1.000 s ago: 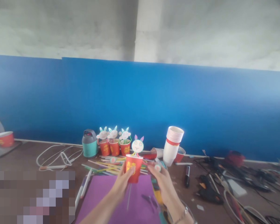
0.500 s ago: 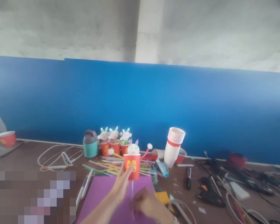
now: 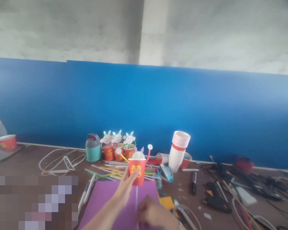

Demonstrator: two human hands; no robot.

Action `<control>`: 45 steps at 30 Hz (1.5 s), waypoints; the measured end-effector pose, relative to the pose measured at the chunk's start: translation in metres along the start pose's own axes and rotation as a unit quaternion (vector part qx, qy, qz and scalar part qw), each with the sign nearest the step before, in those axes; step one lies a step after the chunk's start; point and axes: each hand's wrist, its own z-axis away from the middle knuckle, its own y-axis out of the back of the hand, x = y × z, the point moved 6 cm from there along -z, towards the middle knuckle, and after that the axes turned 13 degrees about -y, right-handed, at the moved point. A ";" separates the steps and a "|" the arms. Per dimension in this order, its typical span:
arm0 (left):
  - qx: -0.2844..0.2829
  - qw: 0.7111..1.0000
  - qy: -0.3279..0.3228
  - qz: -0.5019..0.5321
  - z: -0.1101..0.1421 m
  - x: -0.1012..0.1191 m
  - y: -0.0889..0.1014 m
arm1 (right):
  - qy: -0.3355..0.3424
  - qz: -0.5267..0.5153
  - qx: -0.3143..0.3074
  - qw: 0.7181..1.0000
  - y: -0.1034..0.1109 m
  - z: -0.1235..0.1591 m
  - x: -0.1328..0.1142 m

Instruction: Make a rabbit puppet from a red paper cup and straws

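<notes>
My left hand (image 3: 125,189) grips a red paper cup (image 3: 137,175) with yellow characters on its front. A paper puppet face (image 3: 138,155) with purple ears pokes up from the cup, its lower part hidden by the rim. A yellow pipe-like arm and a pink one (image 3: 148,156) stick out at the sides, each tipped with a round paper hand. From the cup's base a thin pale stick (image 3: 137,196) runs down to my right hand (image 3: 149,209), whose fingers are closed around it. Below both hands lies a purple sheet (image 3: 105,198).
Three similar puppet cups (image 3: 118,151) stand behind, near a teal-and-grey container (image 3: 93,150). Loose coloured straws (image 3: 108,172) lie across the table. Stacked white cups (image 3: 177,153), a black marker (image 3: 194,182), a glue gun (image 3: 217,201) and tangled cables are to the right.
The puppet face has sunk lower into the cup, and its two arms have swung up and inward. My right hand is slightly lower; my left hand keeps its grip on the cup.
</notes>
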 end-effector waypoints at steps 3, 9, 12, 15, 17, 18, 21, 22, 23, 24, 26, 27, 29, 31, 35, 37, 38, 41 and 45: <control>-0.008 1.000 0.002 -0.009 0.001 -0.008 0.000 | -0.005 -0.054 0.050 0.997 0.008 -0.004 -0.002; -0.008 1.000 0.007 -0.017 0.001 -0.010 -0.001 | -0.002 -0.049 0.063 0.997 0.013 -0.002 -0.006; -0.013 1.000 0.006 -0.011 0.000 -0.004 -0.001 | 0.001 -0.002 0.001 1.000 0.004 0.004 -0.004; -0.014 1.000 0.008 -0.013 -0.001 0.000 0.001 | 0.012 0.033 -0.032 0.999 -0.001 0.010 -0.004; -0.020 1.000 0.007 -0.015 -0.001 -0.001 0.001 | 0.004 0.036 -0.034 0.999 -0.002 0.010 -0.004; -0.023 1.000 0.006 -0.015 -0.001 -0.002 0.001 | -0.004 0.031 -0.029 0.999 -0.002 0.009 -0.004; -0.019 1.000 0.006 -0.021 0.000 -0.008 0.001 | -0.015 -0.027 0.022 0.999 0.004 0.002 -0.007; -0.014 1.000 0.006 -0.025 0.000 -0.010 0.001 | -0.013 -0.051 0.045 0.998 0.007 -0.001 -0.007; -0.010 0.999 0.006 -0.030 0.001 -0.012 0.001 | -0.008 -0.070 0.066 0.995 0.011 -0.003 -0.008; -0.005 0.999 0.003 -0.034 0.001 -0.012 0.001 | -0.002 -0.083 0.081 0.993 0.013 -0.004 -0.009; 0.000 0.999 -0.002 -0.038 0.002 -0.011 0.000 | 0.001 -0.084 0.084 0.993 0.014 -0.004 -0.009; 0.003 0.999 -0.001 -0.036 0.002 -0.010 0.000 | -0.002 -0.077 0.072 0.994 0.013 -0.003 -0.009; 0.005 1.000 0.002 -0.031 0.002 -0.006 -0.001 | -0.006 -0.036 0.031 0.999 0.007 0.000 -0.007; -0.001 1.000 0.003 -0.027 0.002 -0.002 -0.001 | 0.007 0.014 -0.013 1.000 0.001 0.005 -0.005; -0.016 0.999 0.002 -0.028 0.002 0.002 -0.002 | 0.037 0.069 -0.042 0.996 -0.006 0.007 0.000; -0.022 0.999 0.009 -0.028 0.003 0.000 -0.003 | 0.030 0.084 -0.034 0.995 -0.006 0.005 0.003; -0.024 0.999 0.012 -0.027 0.004 -0.002 -0.003 | 0.027 0.089 -0.030 0.995 -0.005 0.005 0.005; -0.029 0.999 0.015 -0.028 0.004 -0.004 -0.004 | 0.027 0.094 -0.013 0.995 -0.004 0.005 0.006; -0.030 0.999 0.017 -0.025 0.003 -0.005 -0.004 | 0.022 0.081 0.004 0.996 -0.001 0.008 0.007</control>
